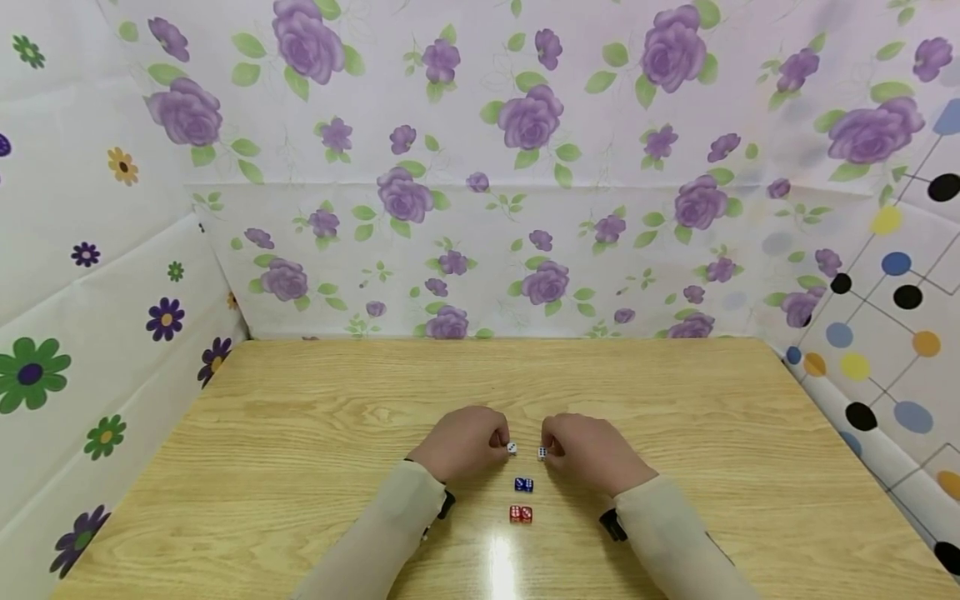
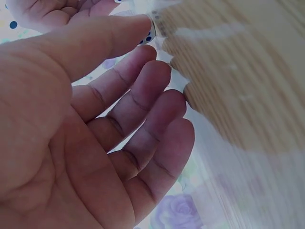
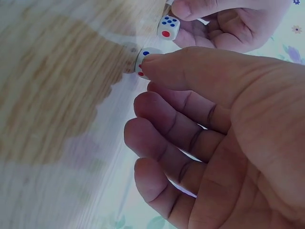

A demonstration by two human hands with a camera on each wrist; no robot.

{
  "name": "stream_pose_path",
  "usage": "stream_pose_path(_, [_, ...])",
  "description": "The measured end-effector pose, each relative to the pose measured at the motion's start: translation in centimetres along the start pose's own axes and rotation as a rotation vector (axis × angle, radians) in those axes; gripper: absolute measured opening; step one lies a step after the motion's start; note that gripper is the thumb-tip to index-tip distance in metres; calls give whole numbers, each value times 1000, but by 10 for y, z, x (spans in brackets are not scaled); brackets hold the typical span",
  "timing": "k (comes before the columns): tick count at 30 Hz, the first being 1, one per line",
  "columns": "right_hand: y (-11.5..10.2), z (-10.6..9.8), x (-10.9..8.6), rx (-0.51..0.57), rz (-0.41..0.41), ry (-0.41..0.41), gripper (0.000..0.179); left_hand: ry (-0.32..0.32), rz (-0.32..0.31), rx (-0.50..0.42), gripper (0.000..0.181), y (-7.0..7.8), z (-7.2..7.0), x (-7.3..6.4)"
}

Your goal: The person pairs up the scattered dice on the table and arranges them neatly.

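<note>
Between thumb and forefinger, my left hand [image 1: 467, 442] pinches a white die [image 1: 512, 448] at the tabletop. A second white die [image 1: 542, 453] is pinched by my right hand [image 1: 592, 450], a short gap to the right of the first. The right wrist view shows both: the right hand's white die [image 3: 142, 67] is partly behind the thumb, and the left hand's white die [image 3: 168, 27] has blue pips and one red pip. Nearer to me, two blue dice [image 1: 523, 484] sit side by side, and below them two red dice [image 1: 521, 514] also sit side by side.
The wooden table [image 1: 300, 467] reaches back to a cloth wall with purple roses [image 1: 405, 196]. Side cloths stand at the left [image 1: 112, 333] and right [image 1: 877, 333] edges. Light glares off the tabletop near the front.
</note>
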State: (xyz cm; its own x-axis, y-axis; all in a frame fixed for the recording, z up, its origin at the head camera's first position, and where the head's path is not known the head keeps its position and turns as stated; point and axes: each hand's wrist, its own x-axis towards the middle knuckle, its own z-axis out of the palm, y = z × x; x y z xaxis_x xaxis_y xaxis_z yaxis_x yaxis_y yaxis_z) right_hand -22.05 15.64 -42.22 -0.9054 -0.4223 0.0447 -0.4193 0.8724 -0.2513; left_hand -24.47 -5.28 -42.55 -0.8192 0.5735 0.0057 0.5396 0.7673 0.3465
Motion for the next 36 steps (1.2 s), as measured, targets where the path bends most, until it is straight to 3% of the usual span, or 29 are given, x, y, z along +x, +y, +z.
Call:
stream_pose_path(13, [0, 4, 1, -50, -26, 25, 10, -17, -5, -3, 9, 3, -1, 0])
stream_pose_path(24, [1, 9, 1, -6, -63, 13, 7, -26, 22, -1, 8, 5, 3, 3])
stream_pose_path(36, [2, 5, 0, -14, -29, -1, 7, -7, 37, 16, 11, 6, -1, 1])
